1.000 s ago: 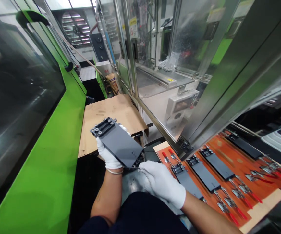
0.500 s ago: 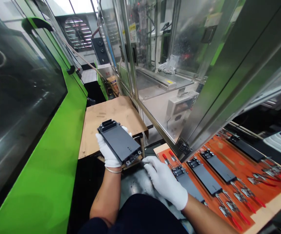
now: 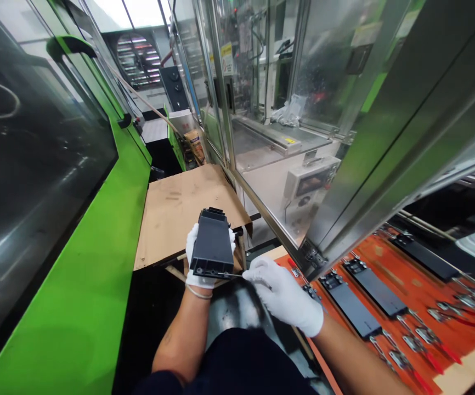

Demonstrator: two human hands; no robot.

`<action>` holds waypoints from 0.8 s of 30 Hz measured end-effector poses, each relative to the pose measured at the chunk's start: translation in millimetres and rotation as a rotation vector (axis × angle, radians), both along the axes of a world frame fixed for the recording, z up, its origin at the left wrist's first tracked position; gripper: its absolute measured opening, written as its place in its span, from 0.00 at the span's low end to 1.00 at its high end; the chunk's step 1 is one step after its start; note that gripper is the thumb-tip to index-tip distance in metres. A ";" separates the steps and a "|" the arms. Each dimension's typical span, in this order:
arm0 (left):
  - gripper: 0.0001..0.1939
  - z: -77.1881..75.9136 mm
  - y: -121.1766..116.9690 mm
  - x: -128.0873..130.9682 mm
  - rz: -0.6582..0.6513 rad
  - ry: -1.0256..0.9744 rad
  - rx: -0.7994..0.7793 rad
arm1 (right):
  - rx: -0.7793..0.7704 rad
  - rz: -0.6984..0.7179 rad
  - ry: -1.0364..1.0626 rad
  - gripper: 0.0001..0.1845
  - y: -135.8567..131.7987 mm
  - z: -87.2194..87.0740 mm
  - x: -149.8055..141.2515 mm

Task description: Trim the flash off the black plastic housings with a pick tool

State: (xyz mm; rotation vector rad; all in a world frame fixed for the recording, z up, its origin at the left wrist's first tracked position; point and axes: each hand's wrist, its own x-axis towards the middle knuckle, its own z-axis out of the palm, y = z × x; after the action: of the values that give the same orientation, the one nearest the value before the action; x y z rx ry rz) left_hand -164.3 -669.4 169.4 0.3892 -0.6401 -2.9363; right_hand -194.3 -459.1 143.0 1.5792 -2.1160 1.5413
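My left hand (image 3: 198, 277), in a white glove, grips a flat dark grey plastic panel (image 3: 211, 244) from below, holding it edge-on over the near edge of a cardboard sheet (image 3: 175, 211). The panel's near end carries small fittings. My right hand (image 3: 283, 295), also gloved, is closed in a pinch on a thin tool (image 3: 232, 276) whose tip touches the panel's near lower edge.
An orange fixture board (image 3: 402, 291) at the right holds several dark panels (image 3: 350, 307) and red-handled toggle clamps (image 3: 427, 343). A green machine housing (image 3: 97, 258) runs along the left. A steel-framed glass enclosure (image 3: 278, 126) stands ahead.
My left hand has rotated the panel so that its long side points away from me, and brought it nearer. My right hand has stayed at the panel's near end.
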 end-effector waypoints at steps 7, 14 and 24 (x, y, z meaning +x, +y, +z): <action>0.28 6.9 -1.9 -1.9 -0.095 -0.059 0.019 | -0.006 -0.034 0.124 0.15 -5.8 -5.7 -3.0; 0.28 5.4 -6.6 0.9 -0.105 -0.052 0.000 | -0.030 -0.019 0.112 0.16 -10.3 -8.7 -2.8; 0.27 -1.1 -6.9 1.6 -0.050 -0.060 -0.031 | 0.020 -0.011 -0.073 0.11 -13.1 -5.5 -5.6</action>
State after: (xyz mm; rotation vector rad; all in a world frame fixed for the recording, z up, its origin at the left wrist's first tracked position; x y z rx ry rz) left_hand -162.7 -676.2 168.2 0.4666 -0.7130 -2.9679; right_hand -199.9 -472.3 137.5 1.5377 -2.1806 1.6025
